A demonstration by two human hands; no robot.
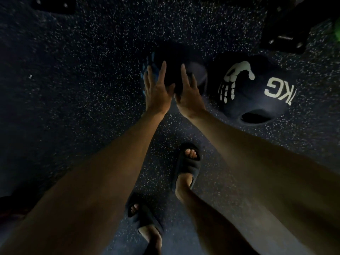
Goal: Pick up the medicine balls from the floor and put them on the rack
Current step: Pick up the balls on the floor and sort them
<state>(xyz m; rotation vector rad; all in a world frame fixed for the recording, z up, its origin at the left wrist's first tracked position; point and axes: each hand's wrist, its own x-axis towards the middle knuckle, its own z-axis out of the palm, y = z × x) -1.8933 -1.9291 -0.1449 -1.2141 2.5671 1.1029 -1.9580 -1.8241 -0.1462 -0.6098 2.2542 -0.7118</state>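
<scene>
On the floor (pixel 73 89), middle: dark rubber with pale specks; two medicine balls lying side by side, touching or just apart, cannot tell which.
First ball (pixel 197 73): dark, blue hand print (pixel 149 70) on its left side; on the floor straight ahead of the feet.
Second ball (pixel 248 100): just right of the first; white hand print (pixel 233 80) and letters "KG" (pixel 276 89) on top, oval hollow (pixel 257 116) on the near side; no hand on it.
Left hand (pixel 158 89): fingers straight and spread, over the left side of the first ball, partly across the blue print; contact not certain.
Right hand (pixel 187 94): fingers straight and spread, over the middle of the same ball; nothing gripped.
Hands together: close, thumbs almost meeting, clamped on nothing.
Feet: in dark open-toed sandals, right sandal (pixel 187 162) ahead of left sandal (pixel 141 214).
Far right of the floor: black metal base (pixel 283 34) with bolts; green object (pixel 337 32) cut off by the frame.
</scene>
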